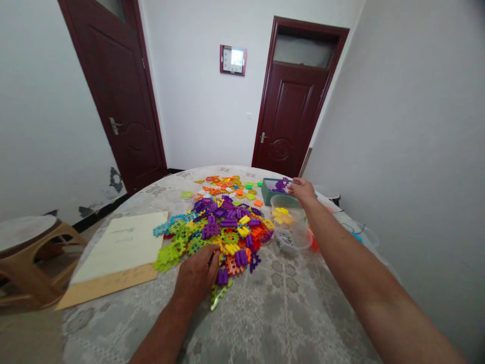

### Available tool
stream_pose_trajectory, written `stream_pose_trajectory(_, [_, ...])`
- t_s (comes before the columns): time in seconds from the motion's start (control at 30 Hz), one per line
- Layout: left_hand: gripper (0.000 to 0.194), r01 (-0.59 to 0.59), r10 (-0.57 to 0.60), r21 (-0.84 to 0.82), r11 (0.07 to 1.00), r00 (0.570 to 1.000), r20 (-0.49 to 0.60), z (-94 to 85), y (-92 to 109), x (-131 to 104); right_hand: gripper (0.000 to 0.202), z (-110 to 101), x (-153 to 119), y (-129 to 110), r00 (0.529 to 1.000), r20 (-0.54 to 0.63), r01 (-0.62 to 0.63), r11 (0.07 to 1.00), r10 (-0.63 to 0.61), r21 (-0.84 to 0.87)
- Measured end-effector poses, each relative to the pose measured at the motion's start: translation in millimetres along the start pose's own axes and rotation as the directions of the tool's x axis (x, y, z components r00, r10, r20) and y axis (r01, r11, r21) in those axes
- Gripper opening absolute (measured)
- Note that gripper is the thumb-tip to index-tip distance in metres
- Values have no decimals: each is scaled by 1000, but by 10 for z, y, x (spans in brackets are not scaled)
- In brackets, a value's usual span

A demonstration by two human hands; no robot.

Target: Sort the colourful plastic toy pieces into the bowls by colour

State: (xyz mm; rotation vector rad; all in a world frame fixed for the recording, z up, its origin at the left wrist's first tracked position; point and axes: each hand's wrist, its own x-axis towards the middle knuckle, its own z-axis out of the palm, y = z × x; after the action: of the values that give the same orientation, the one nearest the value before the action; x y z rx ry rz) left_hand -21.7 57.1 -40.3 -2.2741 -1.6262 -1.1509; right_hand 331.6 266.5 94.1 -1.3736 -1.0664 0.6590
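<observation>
My left hand (197,273) rests at the near edge of a heap of colourful plastic building pieces (227,222). Its fingers are curled together, and whatever they may hold is hidden. Purple connector pieces (223,276) and a green strip (221,296) lie close beside it. Out to the right, my right hand (303,191) is over a green box (267,194). Its bent fingertips meet a purple notched piece (282,184) at the box's opening; the grip is small and partly hidden.
A clear tub (303,235) with yellow pieces (282,216) and grey pieces (285,239) stands in front of the box. Orange and green pieces (217,188) are spread farther back. Paper sheets (125,240) lie left on the patterned tablecloth (265,313). A stool (34,258) stands left.
</observation>
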Motion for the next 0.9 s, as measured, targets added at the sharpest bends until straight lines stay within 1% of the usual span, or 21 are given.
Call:
stream_pose_trajectory(0.03, [21,9,-9,12,1000,1000,1,-2,-3,-3,35,7,-38,31,1000,-17,16,1000,-16,-7])
stream_pose_trajectory(0.1, [21,29,-29,38,999,1000,6,-6,2,-5,29,31,-229,102,999,-7,46,999,-46,-14])
stream_pose_trajectory(0.13, [21,33,-33,48,998,999,16,-8,8,-4,25,50,-374,136,997,34,69,997,-68,-19])
stream_pose_trajectory(0.17, [21,36,-38,55,998,999,26,-8,16,-3,22,73,-547,167,990,103,100,994,-96,-34])
stream_pose_trajectory(0.2, [20,37,-39,56,998,999,36,-7,24,-1,21,99,-739,194,973,191,145,987,-131,-64])
stream_pose_trajectory(0.23, [20,39,-42,54,998,998,48,-5,33,1,21,127,-943,218,941,291,211,972,-173,-106])
stream_pose_trajectory(0.3, [20,48,-51,49,998,996,69,0,51,3,24,190,-1352,266,849,466,383,898,-249,-217])
stream_pose_trajectory(0.37, [20,65,-69,48,997,994,86,5,64,3,26,258,-1715,333,752,585,541,791,-303,-285])
stream_pose_trajectory(0.4, [20,72,-76,48,996,993,91,7,68,3,27,292,-1867,376,704,634,600,746,-321,-289])
stream_pose_trajectory(0.47, [20,78,-82,42,996,992,94,11,70,0,33,353,-2100,477,619,712,671,694,-330,-262])
stream_pose_trajectory(0.5, [20,77,-81,40,996,992,93,15,68,-1,39,376,-2184,527,586,743,688,683,-323,-246])
stream_pose_trajectory(0.57, [20,76,-79,43,996,993,90,21,64,-3,48,407,-2299,612,548,782,694,683,-296,-228])
stream_pose_trajectory(0.6, [19,77,-81,48,996,993,89,23,62,-4,50,413,-2337,643,543,791,688,689,-282,-226])
stream_pose_trajectory(0.67, [18,81,-86,63,995,993,87,25,61,-6,49,411,-2387,679,553,787,673,704,-274,-227])
stream_pose_trajectory(0.8, [16,67,-73,73,995,994,83,18,75,-8,35,362,-2403,680,584,764,637,739,-275,-221])
stream_pose_trajectory(0.83, [15,60,-66,72,996,994,86,14,80,-8,29,338,-2381,669,598,757,612,759,-262,-221])
stream_pose_trajectory(0.9, [15,48,-55,69,996,994,92,3,91,-4,19,268,-2303,632,642,738,529,816,-206,-233])
